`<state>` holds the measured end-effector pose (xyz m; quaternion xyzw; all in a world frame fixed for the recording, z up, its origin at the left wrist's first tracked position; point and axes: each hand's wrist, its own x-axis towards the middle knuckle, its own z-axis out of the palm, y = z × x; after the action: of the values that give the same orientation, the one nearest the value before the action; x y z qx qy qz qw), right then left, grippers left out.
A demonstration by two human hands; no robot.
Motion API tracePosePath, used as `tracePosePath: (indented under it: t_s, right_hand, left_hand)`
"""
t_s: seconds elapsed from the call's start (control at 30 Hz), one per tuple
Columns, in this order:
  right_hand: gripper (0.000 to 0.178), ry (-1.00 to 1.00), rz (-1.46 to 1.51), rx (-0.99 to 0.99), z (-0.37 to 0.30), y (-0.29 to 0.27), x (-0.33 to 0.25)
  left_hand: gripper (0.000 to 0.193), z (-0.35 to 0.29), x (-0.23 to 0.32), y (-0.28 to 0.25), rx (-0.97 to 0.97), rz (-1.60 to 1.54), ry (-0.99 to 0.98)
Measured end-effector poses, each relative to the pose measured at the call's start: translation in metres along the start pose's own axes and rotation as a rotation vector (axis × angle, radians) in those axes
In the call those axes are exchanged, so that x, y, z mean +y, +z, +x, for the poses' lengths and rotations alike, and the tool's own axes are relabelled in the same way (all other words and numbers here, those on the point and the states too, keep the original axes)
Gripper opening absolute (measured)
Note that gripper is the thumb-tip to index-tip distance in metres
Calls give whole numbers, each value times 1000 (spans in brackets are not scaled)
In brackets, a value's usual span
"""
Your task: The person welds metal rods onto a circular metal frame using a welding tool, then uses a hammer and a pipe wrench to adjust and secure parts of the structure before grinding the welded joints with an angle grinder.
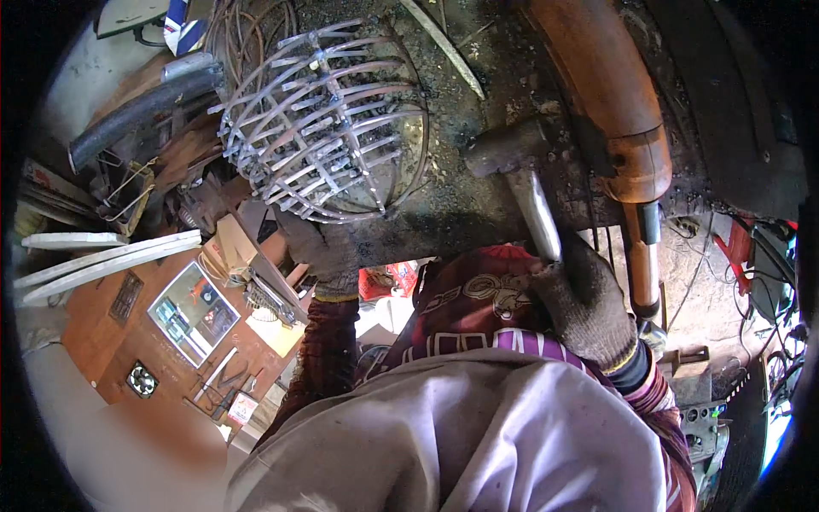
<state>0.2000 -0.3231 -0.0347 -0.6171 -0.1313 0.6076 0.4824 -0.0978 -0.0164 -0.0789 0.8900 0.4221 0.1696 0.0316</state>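
A hammer (531, 200) with a dark head and a bright metal handle is in my right hand (589, 311). That hand wears a grey-brown knitted glove and is closed around the handle's near end. The hammer head rests on or just above the dark workbench. To the left lies a rounded cage of bent metal rods (328, 128), with curved ribs crossing a central bar. My left hand (326, 252), also gloved, is at the cage's near edge. Its fingers are in shadow by the lower rods, and I cannot tell whether they grip the cage.
An orange-brown tapered cylinder (601, 77) with a metal shaft lies along the workbench's right side (465, 192). A thin metal strip (444, 49) lies at the far side. Coiled rods (256, 30) are behind the cage. Lower left, a brown board (107, 337) holds tools.
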Motion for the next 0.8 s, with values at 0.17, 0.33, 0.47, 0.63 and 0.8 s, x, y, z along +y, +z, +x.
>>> tracePosePath:
  t_s: [0.17,0.33,0.47,0.63,0.8]
  right_hand:
    - [26,-106,-233,98,-6,5,-23]
    - [28,-317,-484,162,-13,8,-42]
    - [32,-342,-645,176,-17,11,-61]
    - [35,-312,-695,54,-16,8,-57]
    - [38,-426,-752,37,-15,19,-78]
  left_hand:
    - [64,10,-2,-1,-94,84,170]
    - [77,31,50,-8,-40,-112,69]
    - [64,32,63,-13,-4,-87,9]
    - [46,31,83,-27,-28,-280,-235]
    - [27,-16,81,-39,246,-235,-135]
